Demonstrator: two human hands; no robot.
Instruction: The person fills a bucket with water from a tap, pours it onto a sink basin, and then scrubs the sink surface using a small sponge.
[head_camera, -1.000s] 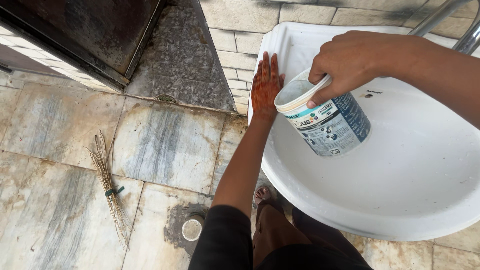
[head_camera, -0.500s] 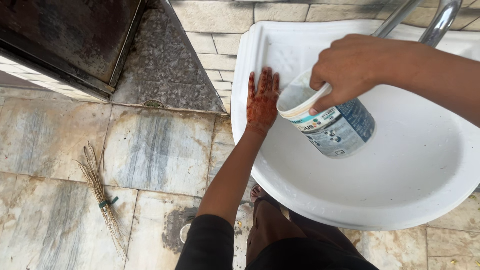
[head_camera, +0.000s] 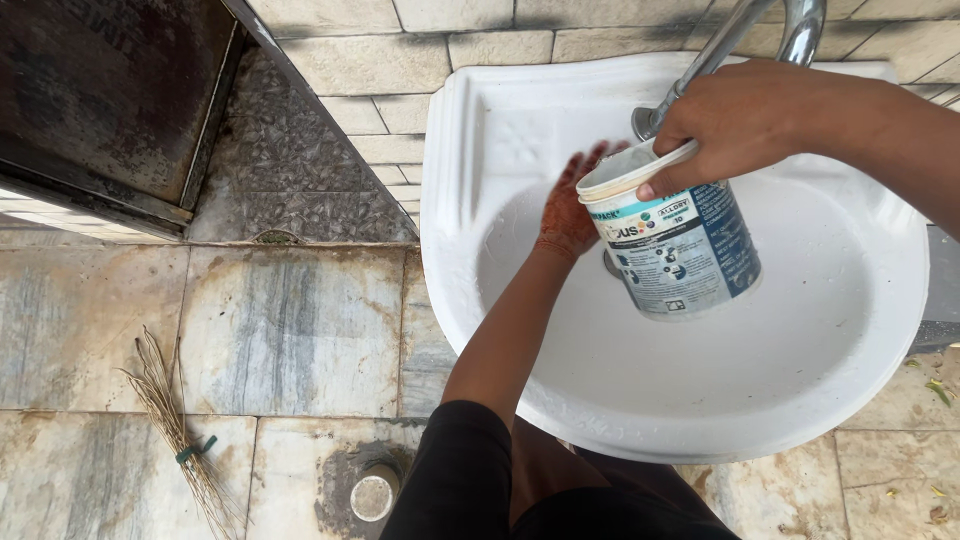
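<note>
While the right hand (head_camera: 745, 125) grips the rim of a white plastic tub (head_camera: 672, 240) with a blue and white printed label, the tub hangs tilted inside the bowl of a white wash basin (head_camera: 800, 400), its open mouth turned up and toward the left. The fingers curl over the lip and the thumb presses the outer wall just under it, so the grasp is firm and closed on the tub. The left hand (head_camera: 572, 215), stained reddish-brown across its back, is open with fingers spread and lies low in the basin just beside the tub's mouth; whether it touches the tub cannot be told, since the hand is blurred and partly hidden by the rim.

Judging by its thin wall and the one-handed hold, the tub is probably light and a little flexible, likely to squash if squeezed mid-body. The smooth label could be slippery when wet, so the stiffer rolled lip is the sounder place to hold, with a second hand under the base if it carries water.

A metal tap (head_camera: 790, 30) curves over the back of the basin. On the stained stone floor (head_camera: 300, 330) to the left lies a small bundle of dry twigs (head_camera: 175, 440), with a round drain cap (head_camera: 372, 497) nearer the person's dark clothing.
</note>
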